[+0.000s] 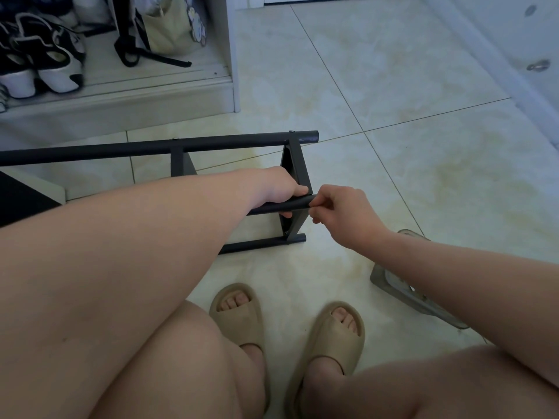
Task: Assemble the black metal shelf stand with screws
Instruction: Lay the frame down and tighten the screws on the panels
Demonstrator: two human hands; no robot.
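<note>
Plainly my left hand (279, 189) wraps the middle tube (292, 204) of the shelf stand (211, 145); my right hand (348, 213) pinches its right end. Rigid, probably light, slick paint: I'd grip beside joints.

Both arms are bare and reach forward and down, meeting in the middle. Left hand (276, 189) comes in from the left with the forearm stretched long, wrist bent a bit, fingers wrapped round a black tube (298, 203) - thumb lying along the top, fingertips peeking out underneath. Right hand (346, 214) comes in from the lower right, knuckles up, fingers curled in, thumb and forefinger pinching the tube's end - can't tell if anything small sits between them. The hands are nearly touching.
</note>
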